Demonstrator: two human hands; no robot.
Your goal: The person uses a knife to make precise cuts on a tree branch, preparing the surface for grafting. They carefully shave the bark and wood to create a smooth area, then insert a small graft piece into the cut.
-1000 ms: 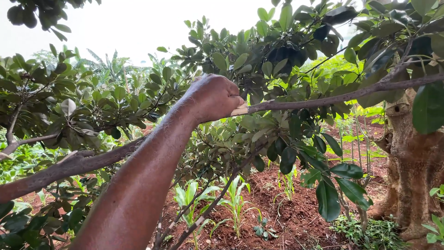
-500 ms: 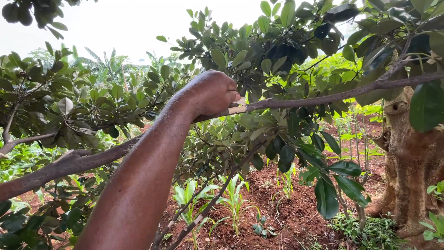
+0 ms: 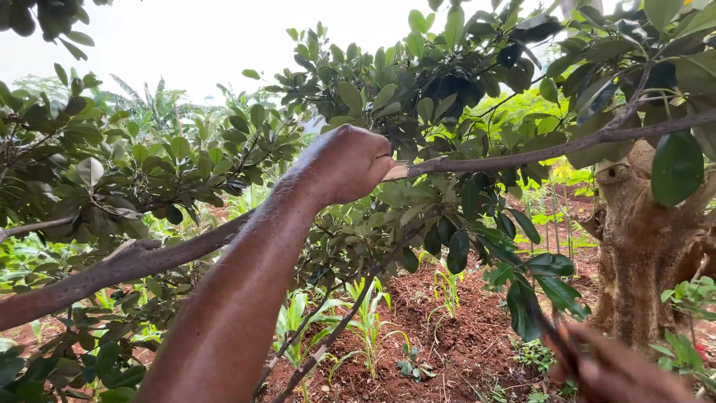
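Note:
My left hand (image 3: 349, 164) reaches out from the lower left and is closed around a thin brown branch (image 3: 522, 155). The branch runs right toward the tree trunk (image 3: 641, 246). A pale, bark-stripped patch (image 3: 395, 171) shows on the branch just past my fingers. My right hand (image 3: 623, 369) comes in blurred at the bottom right corner. A dark thin thing (image 3: 558, 339) sticks up from it, and what it is stays unclear. Dark green leaves (image 3: 447, 224) hang below the held branch.
A thicker bare branch (image 3: 112, 272) crosses low on the left, under my forearm. Red-brown soil (image 3: 447, 343) with small green seedlings (image 3: 369, 313) lies below. Dense leafy branches fill the left side and the top, with more greenery behind.
My right hand has come into view at the bottom right. The view has shifted slightly, and my left hand keeps its grip at the stripped spot on the branch.

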